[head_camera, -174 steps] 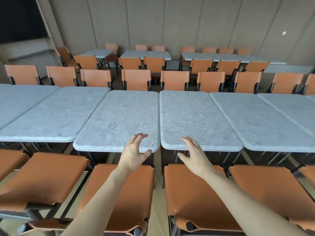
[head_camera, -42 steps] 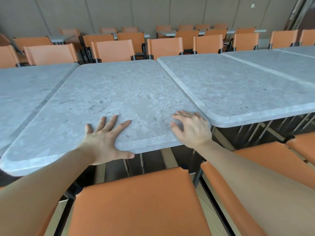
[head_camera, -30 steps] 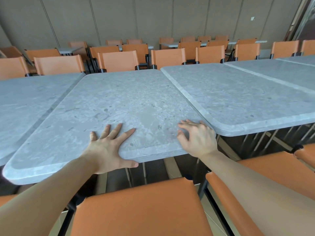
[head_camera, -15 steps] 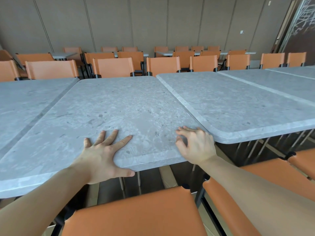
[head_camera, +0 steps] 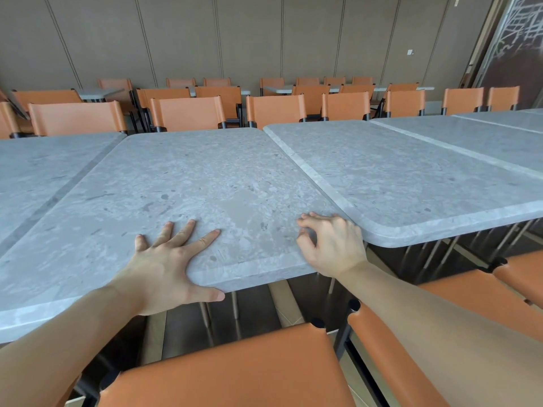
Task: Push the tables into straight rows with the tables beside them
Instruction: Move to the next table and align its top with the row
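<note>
The middle grey stone-look table (head_camera: 205, 183) lies right in front of me. My left hand (head_camera: 167, 265) presses flat on its top near the front edge, fingers spread, with the thumb along the edge. My right hand (head_camera: 332, 245) cups the table's near right corner, its fingertips curled onto the top. The right neighbour table (head_camera: 396, 177) lies tight against it, its front edge set further back. A narrow dark gap separates the middle table from the left neighbour table (head_camera: 35, 171).
Orange chair seats (head_camera: 223, 368) stand close under my arms, another (head_camera: 458, 295) at the right. A row of orange chair backs (head_camera: 188, 113) lines the far side of the tables. More tables and chairs stand by the back wall.
Both hands came down from the air onto the middle table. Over the last second they keep their places, and my right fingers curl a little tighter at the corner.
</note>
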